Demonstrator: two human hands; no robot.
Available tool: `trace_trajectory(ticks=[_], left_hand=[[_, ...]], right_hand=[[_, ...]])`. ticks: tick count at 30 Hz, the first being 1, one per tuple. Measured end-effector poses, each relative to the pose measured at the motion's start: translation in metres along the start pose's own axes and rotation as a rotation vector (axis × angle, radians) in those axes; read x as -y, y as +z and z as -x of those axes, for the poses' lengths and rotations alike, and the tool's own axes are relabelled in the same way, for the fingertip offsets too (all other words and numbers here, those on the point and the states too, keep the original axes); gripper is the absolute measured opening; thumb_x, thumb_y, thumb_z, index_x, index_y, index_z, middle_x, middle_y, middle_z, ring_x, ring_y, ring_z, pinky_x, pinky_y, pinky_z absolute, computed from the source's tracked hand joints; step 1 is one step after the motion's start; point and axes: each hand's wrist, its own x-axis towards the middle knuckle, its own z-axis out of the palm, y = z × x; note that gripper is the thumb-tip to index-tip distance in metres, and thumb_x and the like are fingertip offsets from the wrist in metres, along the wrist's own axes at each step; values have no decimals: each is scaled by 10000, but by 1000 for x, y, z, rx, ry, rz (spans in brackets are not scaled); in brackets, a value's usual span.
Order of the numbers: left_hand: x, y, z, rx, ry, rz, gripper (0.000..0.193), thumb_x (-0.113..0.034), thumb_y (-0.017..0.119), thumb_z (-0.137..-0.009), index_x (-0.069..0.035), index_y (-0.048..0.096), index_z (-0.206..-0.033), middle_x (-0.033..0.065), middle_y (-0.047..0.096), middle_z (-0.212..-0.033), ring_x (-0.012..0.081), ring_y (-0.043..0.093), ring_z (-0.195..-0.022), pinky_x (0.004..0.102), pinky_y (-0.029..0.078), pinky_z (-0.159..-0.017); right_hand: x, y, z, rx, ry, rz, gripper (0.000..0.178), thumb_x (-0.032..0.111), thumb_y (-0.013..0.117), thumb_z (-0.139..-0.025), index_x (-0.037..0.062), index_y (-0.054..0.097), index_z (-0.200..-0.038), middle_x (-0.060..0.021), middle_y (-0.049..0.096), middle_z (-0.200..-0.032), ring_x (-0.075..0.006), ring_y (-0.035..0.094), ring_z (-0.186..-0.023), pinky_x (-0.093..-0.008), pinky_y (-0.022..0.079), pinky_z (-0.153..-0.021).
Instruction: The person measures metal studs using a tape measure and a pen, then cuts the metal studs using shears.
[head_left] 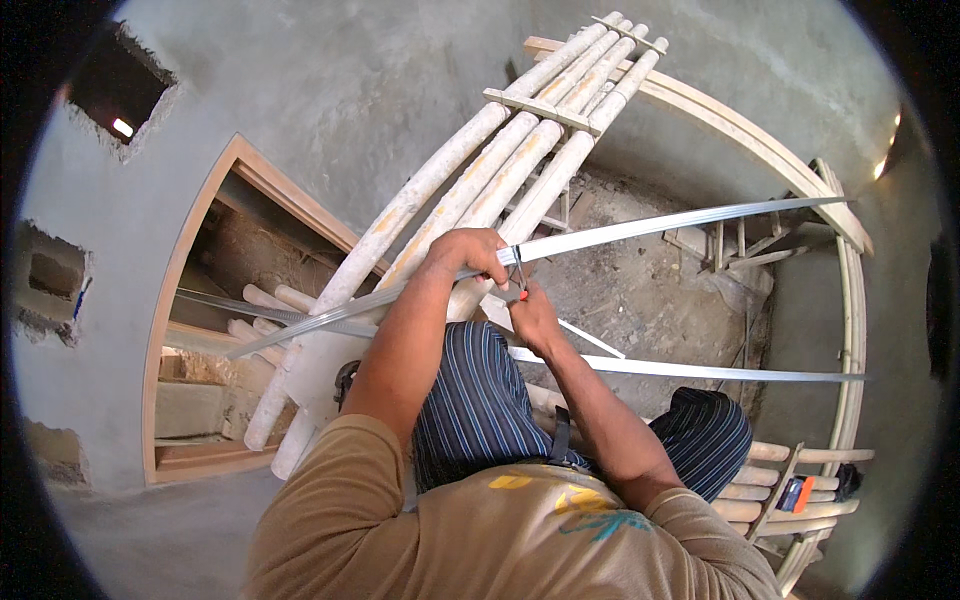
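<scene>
A long, thin silvery metal channel (640, 228) crosses in front of me, running from lower left to upper right. My left hand (472, 252) is closed around it near its middle. Just right of that grip, my right hand (534, 318) is closed on a pair of snips (517, 264) with a bit of red on the handles. The blades stand at the channel's edge; whether they bite into the metal is too small to tell. Nearer my knees, a second metal channel (700, 371) stretches off to the right, apart from both hands.
I sit on a scaffold of whitish poles (470, 180), with cross slats (540, 108) at its far end. Below lies a rubble-strewn floor (620, 240). A wooden door frame (160, 350) stands left. More poles (740, 492) at lower right carry an orange-and-blue packet (795, 494).
</scene>
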Motion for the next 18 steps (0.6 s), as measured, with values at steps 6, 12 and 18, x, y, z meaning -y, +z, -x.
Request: trace_trajectory(ticks=[6,12,18], left_hand=[[-16,2,14,-118,174,-100,310,-247,798,-719,-8,707,-895,86,688,-729,166,613,-630,335,493,-628],[-69,-5,77,-68,351,-142,386,-292,780,-741,21,685,-945,118,699,-794,197,624,-701,354,495,-668],[-118,10,110,-32,384,-166,398,-305,787,-774,21,673,-972,139,715,-849,215,669,-779,344,521,-740]], right_hand=[[4,-10,7,-11,70,-24,372,147,601,-905,-38,553,-1225,-135,620,-787,-218,611,-695,-382,480,-636],[79,-57,74,-5,15,-48,294,166,589,-937,-5,534,-1171,-189,618,-955,-290,585,-888,-408,456,-830],[94,-98,112,43,18,-22,326,177,580,-947,-15,511,-1201,-278,651,-1022,-443,629,-1009,-472,460,-904]])
